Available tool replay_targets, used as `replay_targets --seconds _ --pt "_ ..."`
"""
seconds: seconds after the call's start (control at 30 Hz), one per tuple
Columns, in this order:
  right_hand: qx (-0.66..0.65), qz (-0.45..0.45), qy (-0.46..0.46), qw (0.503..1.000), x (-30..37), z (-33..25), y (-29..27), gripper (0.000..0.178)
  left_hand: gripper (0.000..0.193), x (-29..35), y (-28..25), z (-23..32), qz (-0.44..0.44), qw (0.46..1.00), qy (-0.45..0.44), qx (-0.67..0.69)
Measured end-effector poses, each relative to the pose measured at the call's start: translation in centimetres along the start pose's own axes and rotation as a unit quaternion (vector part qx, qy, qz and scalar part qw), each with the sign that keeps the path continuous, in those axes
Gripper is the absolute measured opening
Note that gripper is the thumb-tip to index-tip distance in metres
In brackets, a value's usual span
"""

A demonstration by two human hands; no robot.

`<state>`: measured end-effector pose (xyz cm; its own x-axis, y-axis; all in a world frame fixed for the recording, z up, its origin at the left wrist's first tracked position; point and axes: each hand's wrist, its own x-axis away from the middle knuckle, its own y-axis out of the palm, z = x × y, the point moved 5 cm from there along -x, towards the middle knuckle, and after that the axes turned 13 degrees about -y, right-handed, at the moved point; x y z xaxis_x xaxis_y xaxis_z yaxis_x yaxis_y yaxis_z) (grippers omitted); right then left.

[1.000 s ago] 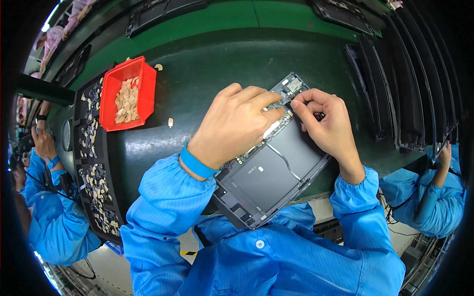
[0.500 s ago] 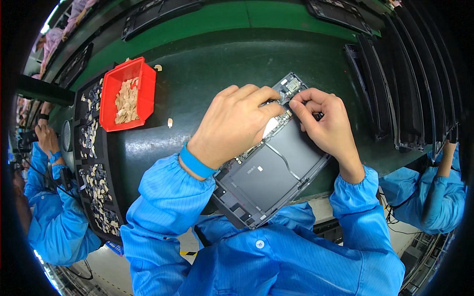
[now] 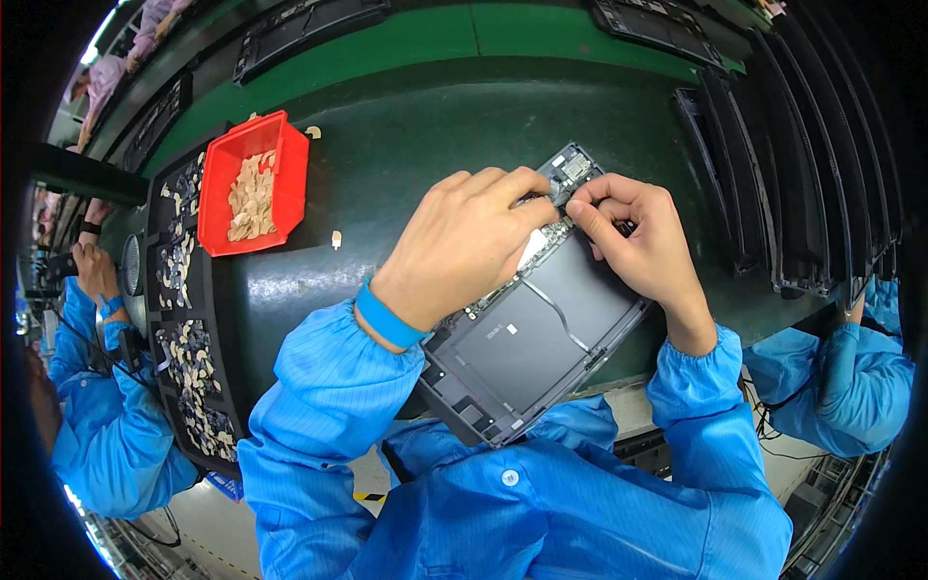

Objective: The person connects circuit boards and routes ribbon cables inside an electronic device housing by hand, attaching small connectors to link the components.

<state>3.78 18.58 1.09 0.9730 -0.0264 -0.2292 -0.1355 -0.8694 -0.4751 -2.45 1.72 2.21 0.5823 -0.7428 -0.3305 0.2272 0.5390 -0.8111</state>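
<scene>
An opened laptop base (image 3: 503,425) lies slanted in front of me, its flat dark battery (image 3: 517,348) and a grey ribbon cable (image 3: 559,314) exposed. My left hand (image 3: 459,242) reaches across the circuit board (image 3: 553,240), with fingers curled and fingertips down near the board's far part. Close beside them, my right hand (image 3: 633,227) pinches thumb and forefinger together at the board's far right edge. Whatever sits between the fingertips of either hand is too small or hidden to make out. A blue band (image 3: 385,317) circles my left wrist.
To the left, a red bin (image 3: 290,184) holds beige pieces beside a black compartment tray (image 3: 227,387) of small parts. One loose piece (image 3: 336,239) lies on the green table (image 3: 406,126). Dark panels (image 3: 773,164) stand in a row at right. Co-workers' blue sleeves show at both sides.
Both hands stay at the same spot on the board, with hardly any finger movement. The whole view has shifted very slightly.
</scene>
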Motion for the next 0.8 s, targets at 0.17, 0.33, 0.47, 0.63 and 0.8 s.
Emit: replay_targets --seconds 0.17,0.33,0.47,0.63,0.8 --pt "0.027 0.002 -0.017 0.999 0.01 0.11 0.03 0.016 0.024 0.01 0.01 0.01 -0.004 1.000 0.005 0.005" --pt "0.026 0.011 -0.031 0.999 -0.06 0.09 0.09 0.016 0.024 0.07 0.07 -0.10 -0.006 1.000 0.003 0.001" --pt "0.035 0.011 -0.022 0.999 -0.09 0.12 0.18 0.016 0.022 0.01 0.01 -0.07 0.001 1.000 0.009 0.004" --pt "0.073 0.004 -0.047 0.996 -0.14 0.24 0.20 0.018 0.017 -0.07 0.03 0.03 -0.003 1.000 0.000 0.007" --pt "0.075 0.007 -0.049 0.996 -0.10 0.33 0.34 0.017 0.016 -0.04 0.09 -0.12 0.002 1.000 0.002 0.011"
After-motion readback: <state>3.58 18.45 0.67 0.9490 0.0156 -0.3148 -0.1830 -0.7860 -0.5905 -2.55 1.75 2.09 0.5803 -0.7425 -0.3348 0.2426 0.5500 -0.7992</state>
